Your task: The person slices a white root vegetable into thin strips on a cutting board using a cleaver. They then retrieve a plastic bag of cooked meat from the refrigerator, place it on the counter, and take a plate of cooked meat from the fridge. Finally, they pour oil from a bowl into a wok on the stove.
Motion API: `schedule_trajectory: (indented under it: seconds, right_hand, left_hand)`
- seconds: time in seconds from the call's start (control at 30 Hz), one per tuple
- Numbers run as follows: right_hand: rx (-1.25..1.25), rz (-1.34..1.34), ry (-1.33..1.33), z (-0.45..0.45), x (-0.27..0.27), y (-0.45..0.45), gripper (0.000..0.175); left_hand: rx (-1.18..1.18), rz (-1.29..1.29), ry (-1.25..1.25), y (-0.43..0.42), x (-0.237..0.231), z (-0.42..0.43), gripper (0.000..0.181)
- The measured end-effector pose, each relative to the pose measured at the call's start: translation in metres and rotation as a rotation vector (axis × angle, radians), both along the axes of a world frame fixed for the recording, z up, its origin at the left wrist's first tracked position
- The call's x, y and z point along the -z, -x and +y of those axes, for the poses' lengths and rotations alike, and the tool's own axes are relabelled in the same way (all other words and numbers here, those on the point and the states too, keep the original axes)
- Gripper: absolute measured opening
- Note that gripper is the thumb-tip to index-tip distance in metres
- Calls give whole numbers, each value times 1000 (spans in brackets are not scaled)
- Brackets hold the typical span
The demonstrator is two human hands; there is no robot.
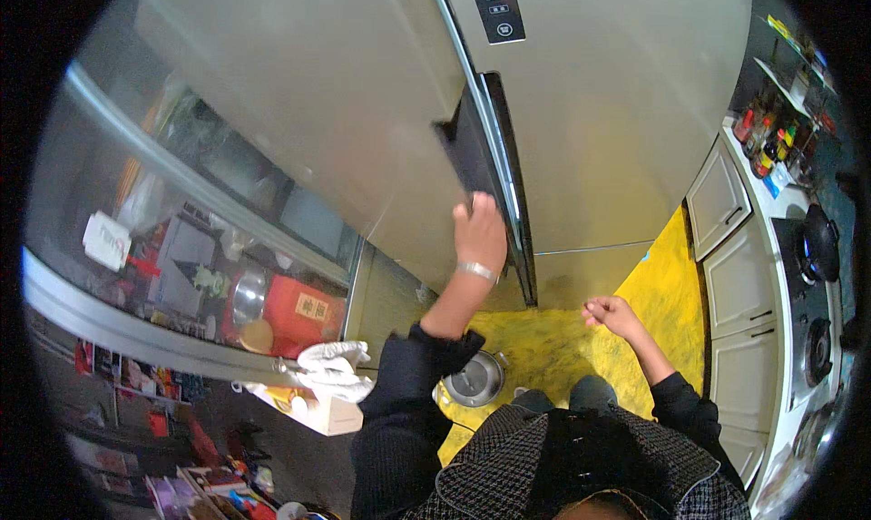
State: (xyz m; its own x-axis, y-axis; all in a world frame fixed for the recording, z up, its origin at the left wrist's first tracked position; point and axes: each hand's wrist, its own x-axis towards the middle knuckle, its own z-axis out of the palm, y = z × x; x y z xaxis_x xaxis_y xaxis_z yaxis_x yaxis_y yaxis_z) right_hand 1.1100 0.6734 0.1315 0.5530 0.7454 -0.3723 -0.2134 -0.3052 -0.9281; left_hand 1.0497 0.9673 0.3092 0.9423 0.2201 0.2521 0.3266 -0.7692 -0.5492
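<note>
Before me stands a large refrigerator with metallic doors (pixel 612 111), a dark recessed handle strip (pixel 514 200) running down between them. My left hand (pixel 480 231), with a silver bracelet at the wrist, is at the edge of the left door (pixel 395 145), beside the handle strip; its fingertips are partly hidden, so its grip cannot be told. My right hand (pixel 611 316) hangs over the yellow floor, apart from the refrigerator, its fingers curled; whether it holds something small is unclear. A control panel (pixel 497 9) is on the right door.
On the right runs a counter with white cabinets (pixel 738 302), sauce bottles (pixel 765 156) and a gas stove bearing a black pan (pixel 821 242) over a blue flame. A lidded metal pot (pixel 475 378) is on the floor (pixel 544 343). Glass sliding panels and a white box (pixel 326 414) with cloth gloves are left.
</note>
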Motion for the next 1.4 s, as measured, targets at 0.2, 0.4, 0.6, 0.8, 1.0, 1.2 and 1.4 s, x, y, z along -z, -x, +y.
schedule_trajectory:
  seconds: [0.2, 0.4, 0.6, 0.8, 1.0, 1.2, 1.4]
  right_hand:
    - [-62, 0, -95, 99, -31, -8, 25]
    - [-188, -171, -271, 217, -67, -39, 22]
    - [84, -154, -454, 337, -116, -75, 27]
    - [171, -631, -434, 352, -136, -88, 23]
    - [-264, -1263, -118, 292, -142, -85, 14]
    - [-804, -1872, 307, 265, -118, -86, 11]
    - [-621, -1622, 124, 233, -128, -62, 22]
  left_hand:
    - [263, -315, 293, 130, -8, -9, 14]
    - [100, -427, 386, 225, -33, 1, 20]
    - [-243, -574, 483, 285, -46, -2, 16]
    - [-507, -687, 492, 321, -27, 3, 34]
    - [-1035, -1124, 1112, 327, 69, 6, 23]
    - [-316, -53, 1645, 205, 107, 42, 38]
    - [121, -530, 1557, 0, 51, 123, 32]
